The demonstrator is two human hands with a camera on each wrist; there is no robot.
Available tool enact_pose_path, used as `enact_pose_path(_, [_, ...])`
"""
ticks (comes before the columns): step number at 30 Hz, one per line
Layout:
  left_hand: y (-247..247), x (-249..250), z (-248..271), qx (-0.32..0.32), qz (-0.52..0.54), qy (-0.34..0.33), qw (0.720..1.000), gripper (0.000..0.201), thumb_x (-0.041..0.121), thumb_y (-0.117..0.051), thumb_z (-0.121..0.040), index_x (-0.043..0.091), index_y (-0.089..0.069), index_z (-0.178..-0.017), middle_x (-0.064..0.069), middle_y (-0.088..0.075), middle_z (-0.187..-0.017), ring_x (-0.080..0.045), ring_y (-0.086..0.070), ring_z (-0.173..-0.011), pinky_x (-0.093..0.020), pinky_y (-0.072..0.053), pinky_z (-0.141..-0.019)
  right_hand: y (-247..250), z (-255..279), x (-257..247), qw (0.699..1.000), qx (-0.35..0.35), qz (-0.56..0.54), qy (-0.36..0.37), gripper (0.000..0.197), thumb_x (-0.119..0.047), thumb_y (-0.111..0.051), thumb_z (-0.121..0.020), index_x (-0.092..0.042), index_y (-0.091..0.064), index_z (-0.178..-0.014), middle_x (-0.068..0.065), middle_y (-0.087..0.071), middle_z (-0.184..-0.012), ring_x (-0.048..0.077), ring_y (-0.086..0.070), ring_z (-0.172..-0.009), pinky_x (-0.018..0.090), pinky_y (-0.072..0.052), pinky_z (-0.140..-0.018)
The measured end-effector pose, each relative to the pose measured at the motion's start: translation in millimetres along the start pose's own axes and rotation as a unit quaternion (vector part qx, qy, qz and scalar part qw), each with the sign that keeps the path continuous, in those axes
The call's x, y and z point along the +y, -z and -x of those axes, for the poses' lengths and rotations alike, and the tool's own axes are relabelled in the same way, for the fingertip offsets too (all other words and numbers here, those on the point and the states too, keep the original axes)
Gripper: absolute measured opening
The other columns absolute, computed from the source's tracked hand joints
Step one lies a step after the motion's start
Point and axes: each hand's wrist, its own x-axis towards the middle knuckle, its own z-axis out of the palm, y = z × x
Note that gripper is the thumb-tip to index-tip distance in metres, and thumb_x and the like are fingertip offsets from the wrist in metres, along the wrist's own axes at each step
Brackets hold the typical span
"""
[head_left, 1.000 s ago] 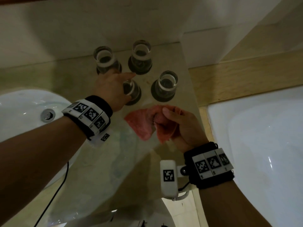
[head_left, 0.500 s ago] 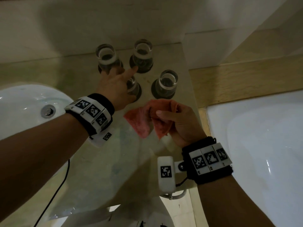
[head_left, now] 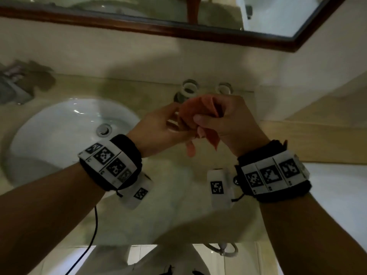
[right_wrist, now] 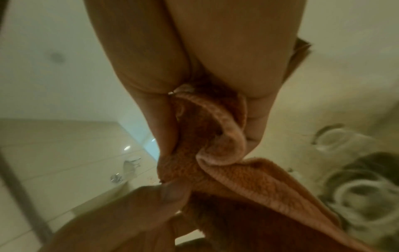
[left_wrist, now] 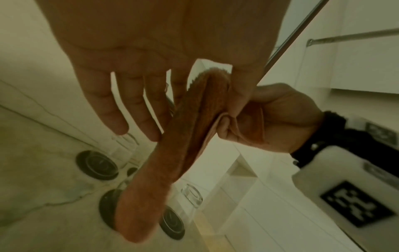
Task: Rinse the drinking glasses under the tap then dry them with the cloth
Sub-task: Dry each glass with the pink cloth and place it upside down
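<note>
The orange cloth point(head_left: 198, 108) hangs bunched between both hands above the counter. My right hand point(head_left: 200, 120) grips its upper part in curled fingers. My left hand point(head_left: 178, 124) meets it from the left. In the left wrist view the cloth point(left_wrist: 183, 145) runs between that hand's thumb and forefinger, the other fingers straight. The right wrist view shows the left thumb pressing on the cloth point(right_wrist: 237, 179). Two drinking glasses point(head_left: 189, 89) point(head_left: 224, 88) show behind the hands by the wall. Glasses point(left_wrist: 192, 196) stand on dark round coasters point(left_wrist: 97, 164). No glass is plainly in either hand.
A white sink basin point(head_left: 59, 126) with a metal drain point(head_left: 103, 130) lies to the left in the stone counter point(head_left: 158, 215). A dark-framed mirror point(head_left: 178, 30) runs along the wall. A white tub point(head_left: 337, 205) sits at the right. A black cable point(head_left: 93, 235) hangs from my left wrist.
My left hand has left the front glass and come to the cloth. Both hands have risen off the counter with the cloth. The head view has tilted up toward the wall.
</note>
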Motion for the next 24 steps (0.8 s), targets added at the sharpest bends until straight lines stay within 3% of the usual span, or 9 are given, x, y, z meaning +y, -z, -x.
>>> enact_pose_path(3, [30.1, -11.9, 29.7, 0.1, 0.009, -0.007, 0.995, 0.038, 0.045, -0.077, -0.081, 0.032, -0.054, -0.109, 0.01, -0.07, -0.098, -0.007, -0.071, -0.081, -0.025, -0.058, -0.069, -43.3, -7.9, -36.6, 0.996, -0.034, 0.071, 0.046, 0.03, 0.009, -0.067, -0.087, -0.019, -0.071, -0.095, -0.017, -0.074, -0.073, 0.002, -0.071, -0.068, 0.018, -0.055, -0.064])
enact_pose_path(7, [73.5, -30.9, 63.2, 0.159, -0.025, -0.018, 0.987, 0.027, 0.032, -0.071, -0.089, 0.031, -0.063, -0.115, 0.014, -0.07, -0.103, -0.002, -0.068, -0.084, -0.034, -0.058, -0.076, -93.8, -14.3, -71.4, 0.989, -0.046, 0.124, 0.071, 0.024, 0.003, -0.068, -0.089, -0.011, -0.073, -0.107, 0.005, -0.076, -0.092, 0.022, -0.074, -0.083, 0.043, -0.063, -0.074])
enact_pose_path(9, [103.4, -40.5, 84.6, 0.146, -0.029, -0.012, 0.989, 0.015, 0.029, -0.07, -0.09, 0.027, -0.071, -0.104, 0.014, -0.07, -0.088, 0.0, -0.065, -0.075, -0.031, -0.054, -0.072, -118.3, -20.6, -85.0, 0.988, -0.022, 0.129, 0.084, 0.026, 0.004, -0.069, -0.086, -0.008, -0.072, -0.108, 0.01, -0.075, -0.1, 0.022, -0.073, -0.093, 0.042, -0.061, -0.083])
enact_pose_path(11, [132.9, -49.1, 107.3, 0.129, 0.008, -0.016, 0.991, 0.011, 0.031, -0.069, -0.088, 0.022, -0.075, -0.092, 0.007, -0.072, -0.08, -0.011, -0.068, -0.074, -0.037, -0.055, -0.071, -141.6, -29.2, -95.1, 0.99, 0.019, 0.113, 0.081, 0.03, 0.002, -0.073, -0.083, -0.011, -0.071, -0.11, 0.008, -0.075, -0.101, 0.015, -0.072, -0.088, 0.033, -0.061, -0.073])
enact_pose_path(14, [171.9, -59.2, 139.4, 0.123, 0.09, -0.013, 0.988, 0.016, 0.025, -0.068, -0.093, 0.014, -0.077, -0.1, -0.006, -0.077, -0.093, -0.026, -0.074, -0.086, -0.046, -0.06, -0.082, -175.9, -41.8, -101.5, 0.994, 0.078, 0.068, 0.045, 0.037, -0.004, -0.078, -0.083, -0.015, -0.067, -0.117, 0.003, -0.073, -0.105, 0.005, -0.068, -0.076, 0.019, -0.053, -0.058])
enact_pose_path(16, [192.4, -64.4, 156.8, 0.13, 0.149, -0.012, 0.98, 0.018, 0.019, -0.064, -0.096, 0.008, -0.075, -0.105, -0.014, -0.076, -0.1, -0.034, -0.074, -0.091, -0.051, -0.06, -0.085, -198.8, -50.1, -100.5, 0.994, 0.1, 0.035, 0.011, 0.042, -0.008, -0.079, -0.084, -0.013, -0.064, -0.122, 0.006, -0.069, -0.114, 0.016, -0.071, -0.089, 0.027, -0.057, -0.063])
enact_pose_path(19, [218.2, -73.5, 176.9, 0.149, 0.243, -0.03, 0.958, 0.019, 0.006, -0.053, -0.098, 0.011, -0.071, -0.102, -0.005, -0.076, -0.089, -0.017, -0.074, -0.079, -0.035, -0.061, -0.077, -235.5, -58.6, -98.2, 0.992, 0.111, 0.036, -0.051, 0.048, -0.016, -0.077, -0.087, -0.011, -0.057, -0.131, 0.004, -0.066, -0.119, 0.018, -0.068, -0.096, 0.028, -0.054, -0.063])
enact_pose_path(22, [243.3, -84.9, 193.3, 0.172, 0.276, -0.04, 0.945, 0.019, 0.007, -0.052, -0.099, 0.015, -0.068, -0.103, 0.002, -0.075, -0.083, -0.013, -0.071, -0.07, -0.032, -0.061, -0.063, -270.4, -59.8, -96.0, 0.989, 0.086, 0.022, -0.115, 0.059, -0.035, -0.074, -0.09, -0.014, -0.049, -0.139, 0.003, -0.066, -0.118, 0.02, -0.069, -0.101, 0.034, -0.056, -0.072])
enact_pose_path(24, [258.9, -92.8, 203.3, 0.187, 0.288, -0.051, 0.938, 0.021, 0.007, -0.051, -0.099, 0.019, -0.067, -0.107, 0.003, -0.074, -0.09, -0.013, -0.071, -0.078, -0.032, -0.061, -0.068, -293.7, -58.2, -99.7, 0.987, 0.042, 0.007, -0.154, 0.066, -0.052, -0.068, -0.088, -0.019, -0.046, -0.142, 0.003, -0.07, -0.115, 0.023, -0.072, -0.1, 0.04, -0.059, -0.08])
